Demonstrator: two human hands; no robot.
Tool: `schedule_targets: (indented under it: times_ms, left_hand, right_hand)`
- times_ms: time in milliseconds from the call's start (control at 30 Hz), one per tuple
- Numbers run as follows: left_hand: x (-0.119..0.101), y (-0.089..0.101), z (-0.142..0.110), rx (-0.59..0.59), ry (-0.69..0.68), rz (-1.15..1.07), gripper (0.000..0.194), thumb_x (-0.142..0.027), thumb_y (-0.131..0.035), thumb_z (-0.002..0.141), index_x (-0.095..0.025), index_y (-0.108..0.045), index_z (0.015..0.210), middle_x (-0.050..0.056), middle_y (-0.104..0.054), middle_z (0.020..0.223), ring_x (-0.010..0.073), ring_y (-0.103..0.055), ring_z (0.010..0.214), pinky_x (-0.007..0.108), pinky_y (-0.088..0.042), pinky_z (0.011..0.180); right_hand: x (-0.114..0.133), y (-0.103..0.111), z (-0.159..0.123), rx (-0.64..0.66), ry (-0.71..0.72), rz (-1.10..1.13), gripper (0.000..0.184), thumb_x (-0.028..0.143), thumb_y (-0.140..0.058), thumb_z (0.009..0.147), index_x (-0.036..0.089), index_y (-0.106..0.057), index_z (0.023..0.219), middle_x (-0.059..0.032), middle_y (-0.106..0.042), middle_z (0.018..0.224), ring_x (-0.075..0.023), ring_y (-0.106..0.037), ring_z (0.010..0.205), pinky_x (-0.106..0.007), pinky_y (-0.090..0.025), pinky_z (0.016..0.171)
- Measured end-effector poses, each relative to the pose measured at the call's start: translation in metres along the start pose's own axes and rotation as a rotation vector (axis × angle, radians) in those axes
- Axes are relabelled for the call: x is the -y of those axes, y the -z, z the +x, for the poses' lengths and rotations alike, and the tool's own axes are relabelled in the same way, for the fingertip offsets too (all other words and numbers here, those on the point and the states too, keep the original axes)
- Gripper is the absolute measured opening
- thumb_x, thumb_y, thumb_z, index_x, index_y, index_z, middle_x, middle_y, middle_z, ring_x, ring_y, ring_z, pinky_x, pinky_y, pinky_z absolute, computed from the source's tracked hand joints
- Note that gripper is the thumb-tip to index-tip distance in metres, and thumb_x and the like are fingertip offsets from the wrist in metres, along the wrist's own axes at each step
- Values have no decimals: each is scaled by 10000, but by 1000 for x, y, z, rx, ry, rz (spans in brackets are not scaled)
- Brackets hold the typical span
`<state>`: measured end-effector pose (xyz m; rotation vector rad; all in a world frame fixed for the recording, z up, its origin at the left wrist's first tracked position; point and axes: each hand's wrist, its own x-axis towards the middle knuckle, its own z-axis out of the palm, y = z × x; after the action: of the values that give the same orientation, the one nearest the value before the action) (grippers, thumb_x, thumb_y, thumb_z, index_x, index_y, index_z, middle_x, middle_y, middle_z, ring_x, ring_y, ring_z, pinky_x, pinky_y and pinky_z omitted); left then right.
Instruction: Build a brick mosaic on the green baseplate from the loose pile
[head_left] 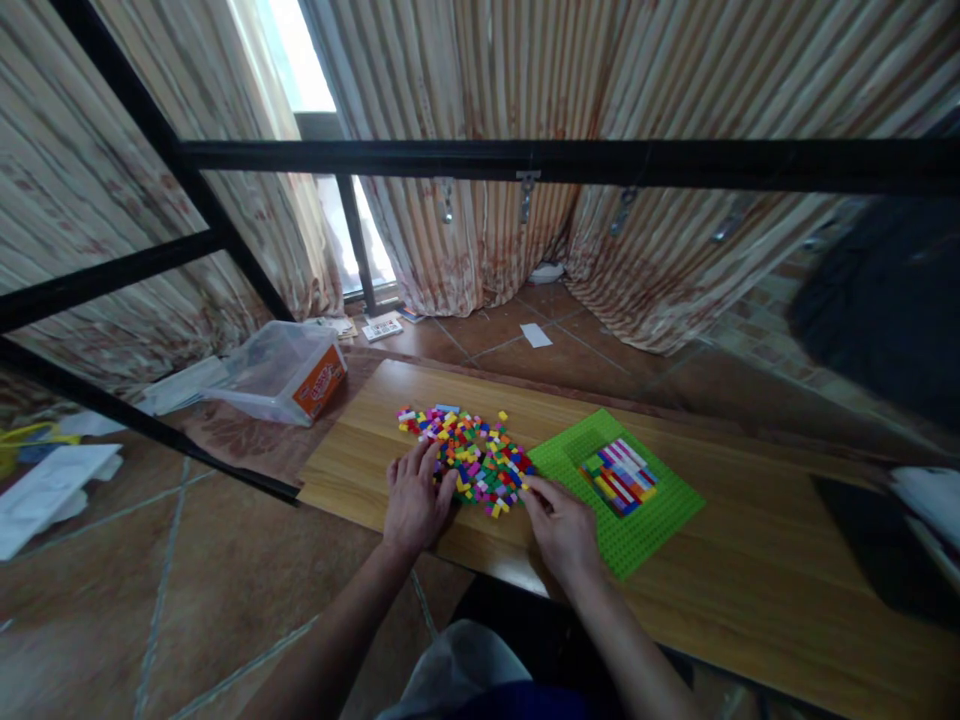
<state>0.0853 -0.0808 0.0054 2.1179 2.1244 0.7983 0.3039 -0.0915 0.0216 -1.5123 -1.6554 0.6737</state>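
A loose pile of small coloured toy bricks [480,462] lies on the wooden table. My left hand [417,500] rests at the pile's left side, thumb and fingers apart, fingertips among the bricks. At the right edge of the pile, my right hand [564,528] has its thumb and forefinger pinched together; whatever is between them is too small to make out. Just beyond that hand lies a green studded baseplate [660,528], turned at an angle. On it sits a block of bricks [621,474] in rows of white, purple, red, yellow and blue.
A clear plastic box [277,365] with an orange label stands on the floor past the table's left end. Black metal bars [465,160] cross in front of striped curtains. A dark flat item [877,540] lies at the right of the wooden table [735,590].
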Motion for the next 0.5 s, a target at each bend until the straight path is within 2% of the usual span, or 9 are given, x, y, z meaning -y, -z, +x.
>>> schedule_targets:
  times_ms: [133, 300, 400, 500]
  left_hand:
    - [0, 0, -1, -3, -10, -9, 480, -432, -473, 919, -219, -491, 1348, 126, -518, 1405, 273, -473, 1292, 486, -325, 1083]
    - [-3, 1, -1, 9, -4, -18, 493, -435, -471, 921, -212, -479, 1361, 129, -506, 1417, 269, -456, 1308, 486, -314, 1092]
    - [-3, 2, -2, 16, 4, -19, 493, -441, -463, 925, -214, -478, 1362, 129, -495, 1428, 268, -448, 1316, 485, -298, 1103]
    - [-3, 3, -2, 24, -5, -19, 500, -444, -453, 931, -201, -470, 1368, 133, -492, 1431, 265, -433, 1329, 483, -295, 1104]
  right_hand:
    - [12, -11, 18, 52, 97, -160, 257, 315, -506, 892, 227, -726, 990, -54, -711, 940, -197, -647, 870, -333, -492, 822]
    - [17, -20, 34, 100, 145, -314, 251, 282, -530, 883, 229, -706, 1054, -57, -686, 993, -210, -618, 944, -336, -468, 871]
    - [22, -22, 37, 138, 180, -328, 269, 263, -517, 894, 225, -695, 1093, -65, -670, 1017, -217, -603, 972, -341, -463, 878]
    - [30, -27, 38, 211, 279, -306, 275, 222, -503, 907, 240, -692, 1107, -60, -654, 1040, -207, -592, 975, -331, -455, 887]
